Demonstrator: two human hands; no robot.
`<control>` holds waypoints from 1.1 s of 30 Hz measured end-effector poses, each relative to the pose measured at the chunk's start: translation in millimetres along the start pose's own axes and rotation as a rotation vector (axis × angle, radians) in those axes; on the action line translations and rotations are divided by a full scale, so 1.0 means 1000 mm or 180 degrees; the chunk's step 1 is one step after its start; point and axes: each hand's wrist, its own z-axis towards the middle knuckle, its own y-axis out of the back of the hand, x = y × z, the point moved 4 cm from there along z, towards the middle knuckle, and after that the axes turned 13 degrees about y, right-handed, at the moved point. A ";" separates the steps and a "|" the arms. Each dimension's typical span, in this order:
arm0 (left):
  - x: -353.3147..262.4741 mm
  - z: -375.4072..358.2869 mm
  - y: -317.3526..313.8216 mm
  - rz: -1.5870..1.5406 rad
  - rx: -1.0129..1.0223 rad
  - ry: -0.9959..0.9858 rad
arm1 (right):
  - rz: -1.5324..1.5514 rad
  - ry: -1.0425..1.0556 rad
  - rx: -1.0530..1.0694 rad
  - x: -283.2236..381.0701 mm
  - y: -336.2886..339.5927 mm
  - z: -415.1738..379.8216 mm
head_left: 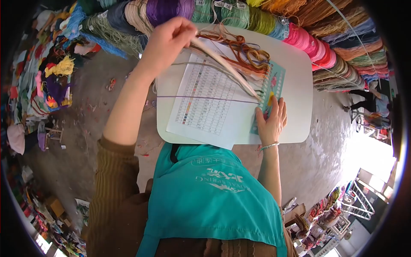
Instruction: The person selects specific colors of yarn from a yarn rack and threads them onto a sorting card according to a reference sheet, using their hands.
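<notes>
My left hand (173,38) is raised over the table's far left side, its fingers pinched on a cream thread bundle (227,66). The bundle stretches diagonally to the left edge of a teal punched card (278,79) with a printed flower pattern. My right hand (270,122) holds the card's lower part, thumb and fingers on either side of the print. Orange, brown and gold threads (248,49) lie looped by the card's upper end. A single purple thread (205,98) runs left from the card across a printed colour chart (201,111).
The white table (295,115) has rounded corners. Thick skeins of purple yarn (167,10), green yarn (220,13) and pink yarn (302,40) line its far side. Piles of coloured yarn (55,81) stand at left. A person (376,100) is at far right.
</notes>
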 end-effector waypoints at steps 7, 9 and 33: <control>0.019 -0.008 -0.018 0.1059 -0.0586 -0.0770 | -0.0156 -0.0244 0.0051 -0.024 -0.005 0.004; 0.039 -0.038 -0.027 0.1241 -0.0368 -0.0731 | -0.0313 -0.0185 0.0085 -0.020 -0.004 0.005; 0.058 -0.125 -0.075 0.2493 -0.0562 -0.0904 | -0.0567 -0.0185 0.0168 -0.014 -0.006 0.005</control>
